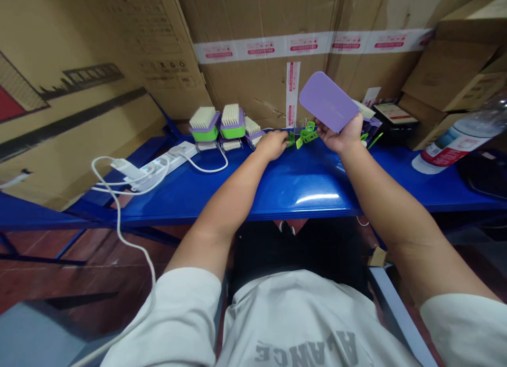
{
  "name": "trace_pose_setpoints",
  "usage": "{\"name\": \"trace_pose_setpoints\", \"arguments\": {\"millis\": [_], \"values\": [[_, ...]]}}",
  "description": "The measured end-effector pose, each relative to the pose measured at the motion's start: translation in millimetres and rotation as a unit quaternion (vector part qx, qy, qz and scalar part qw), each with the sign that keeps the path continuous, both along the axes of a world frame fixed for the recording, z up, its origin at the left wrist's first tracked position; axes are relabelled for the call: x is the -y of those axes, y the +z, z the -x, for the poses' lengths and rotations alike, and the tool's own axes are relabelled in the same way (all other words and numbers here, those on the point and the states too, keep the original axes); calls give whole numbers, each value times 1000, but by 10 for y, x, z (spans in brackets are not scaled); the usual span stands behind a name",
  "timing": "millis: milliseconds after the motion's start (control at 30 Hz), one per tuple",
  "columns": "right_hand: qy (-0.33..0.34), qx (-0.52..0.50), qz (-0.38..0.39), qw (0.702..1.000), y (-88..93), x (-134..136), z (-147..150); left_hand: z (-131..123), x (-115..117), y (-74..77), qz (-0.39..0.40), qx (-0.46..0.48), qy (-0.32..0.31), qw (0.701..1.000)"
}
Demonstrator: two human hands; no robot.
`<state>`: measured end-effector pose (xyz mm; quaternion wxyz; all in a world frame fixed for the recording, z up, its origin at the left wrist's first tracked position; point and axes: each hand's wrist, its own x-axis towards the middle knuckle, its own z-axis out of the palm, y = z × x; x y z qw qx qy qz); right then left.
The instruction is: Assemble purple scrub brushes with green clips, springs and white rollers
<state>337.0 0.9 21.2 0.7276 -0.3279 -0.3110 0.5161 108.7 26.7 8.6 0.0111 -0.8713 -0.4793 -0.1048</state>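
Note:
My right hand (pixel 344 135) is raised over the blue table and grips a flat purple plastic panel (pixel 328 102) with rounded corners, its smooth face toward me. At the back of the table my left hand (pixel 272 145) has its fingers curled at a small green plastic piece (pixel 291 139). More green plastic parts (pixel 308 133) lie between the two hands. Left of my left hand sit purple-and-green brushes, bristles up: one brush (pixel 205 125), a second brush (pixel 233 122) and a third brush (pixel 252 128) partly behind my wrist. White bristles (pixel 364 110) show behind the purple panel.
A white power strip (pixel 162 167) with looping cables lies on the left of the blue table (pixel 304 190). Cardboard boxes (pixel 253 13) wall off the back. At right are a dark box (pixel 396 121), a labelled plastic bottle (pixel 455 142) and an open carton (pixel 443 76).

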Motion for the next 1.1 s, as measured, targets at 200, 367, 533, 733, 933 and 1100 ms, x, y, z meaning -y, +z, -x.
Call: {"name": "trace_pose_setpoints", "arguments": {"millis": [200, 367, 533, 733, 933, 1100], "values": [[9, 20, -4, 1000, 6, 5, 1, -27, 34, 9, -7, 28, 14, 1000], [14, 11, -12, 1000, -35, -41, -31, -40, 64, 27, -7, 44, 30, 999], [5, 6, -5, 1000, -43, -56, -22, -46, 64, 49, -25, 39, 58, 997], [-1, -20, -4, 1000, -59, -77, -19, -61, 110, 100, -11, 85, 114, 990], [2, -22, -7, 1000, -85, -107, -57, 4, -114, -45, -25, 181, 107, 977], [7, -11, -9, 1000, -99, -140, -80, 75, -374, -212, -75, 289, 13, 954]]}}
